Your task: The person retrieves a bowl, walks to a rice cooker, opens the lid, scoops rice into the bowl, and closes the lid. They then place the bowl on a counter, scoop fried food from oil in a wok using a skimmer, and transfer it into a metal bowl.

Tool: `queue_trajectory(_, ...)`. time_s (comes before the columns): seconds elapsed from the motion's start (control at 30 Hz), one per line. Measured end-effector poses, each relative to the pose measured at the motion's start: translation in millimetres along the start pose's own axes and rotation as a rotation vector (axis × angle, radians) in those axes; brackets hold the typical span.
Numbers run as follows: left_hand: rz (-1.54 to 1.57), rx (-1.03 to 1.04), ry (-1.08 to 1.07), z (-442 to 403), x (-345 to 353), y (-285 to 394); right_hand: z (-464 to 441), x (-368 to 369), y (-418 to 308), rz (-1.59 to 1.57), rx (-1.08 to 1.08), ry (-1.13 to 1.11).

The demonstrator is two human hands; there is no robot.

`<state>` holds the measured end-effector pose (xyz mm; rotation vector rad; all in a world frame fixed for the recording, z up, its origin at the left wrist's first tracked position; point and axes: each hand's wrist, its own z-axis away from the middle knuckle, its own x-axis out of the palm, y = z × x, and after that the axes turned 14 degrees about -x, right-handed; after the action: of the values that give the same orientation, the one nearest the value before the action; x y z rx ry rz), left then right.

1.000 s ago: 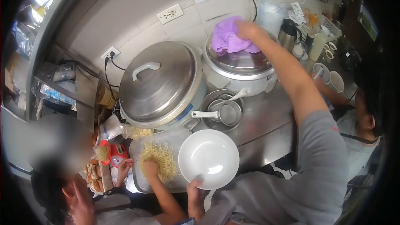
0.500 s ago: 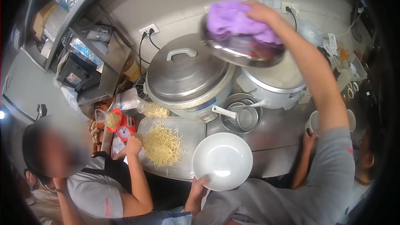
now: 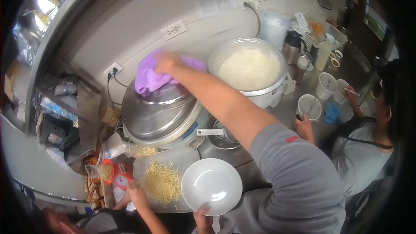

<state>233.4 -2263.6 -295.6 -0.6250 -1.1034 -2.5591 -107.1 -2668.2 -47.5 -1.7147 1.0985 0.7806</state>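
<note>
My left hand [image 3: 203,217] grips the near rim of a white bowl [image 3: 211,184], thumb over the edge. The bowl is held upright and holds nothing. My right hand [image 3: 167,63] is closed on a purple cloth [image 3: 149,76], bunched over a shiny metal lid [image 3: 171,96]. That lid is on top of the larger domed lid [image 3: 149,123] of a big pot; the cloth hides its handle. To the right stands an uncovered pot of white rice [image 3: 250,67]. Behind my forearm is a nest of metal pans [image 3: 223,136] with a white-handled ladle [image 3: 210,132].
A tray of yellow noodles [image 3: 162,184] lies left of the bowl. Beside it, a co-worker's hand [image 3: 135,190] is near a red scale [image 3: 119,174]. At right, another co-worker handles white tubs [image 3: 309,107]. A thermos [image 3: 293,47] and bottles stand at the back.
My right hand has carried the cloth and shiny lid left, from above the rice pot onto the big pot's lid. The rice is now in full view. My view has turned right.
</note>
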Motion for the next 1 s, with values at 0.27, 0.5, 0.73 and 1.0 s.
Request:
queue_trajectory(0.27, -0.071, -0.033, 0.052, 10, 40, 22, -9, 9, 55, -0.178, -0.026, -0.051)
queue_trajectory(0.5, -0.157, -0.071, 0.107, 18, 54, 28, 9, -14, 59, -0.149, -0.214, -0.050)
queue_trajectory(0.73, -0.115, -0.044, -0.012, 7, 34, 20, 93, -73, 34, -0.311, -0.312, 0.273)
queue_trajectory(1.0, -0.080, 0.026, 0.057, 2, 37, 38, 296, 58, 57, 0.000, -0.283, -0.263)
